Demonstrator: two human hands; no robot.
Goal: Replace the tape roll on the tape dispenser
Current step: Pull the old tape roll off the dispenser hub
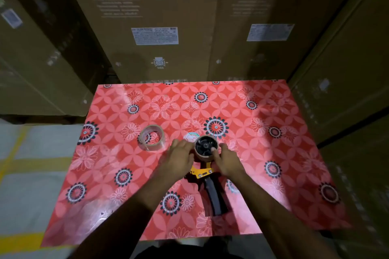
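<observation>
From the head camera I see the tape dispenser (207, 166) lying on the table (273, 164), its dark handle pointing back toward me and its yellow frame just behind the spool. On that spool sits a nearly spent brown roll (206, 147) with a black hub in its middle. My left hand (179, 156) is against the left side of that roll, fingers bent around its edge. My right hand (226, 161) is at the roll's right side, with one fingertip laid on the rim by the hub and the rest loosely curled beside it. I cannot tell how firm either grip is. The clear tape roll (151, 137) stands on the table to the left of the dispenser, apart from my left hand. Behind the dispenser, touching the old roll, lies a small crumpled wad (191, 136).
</observation>
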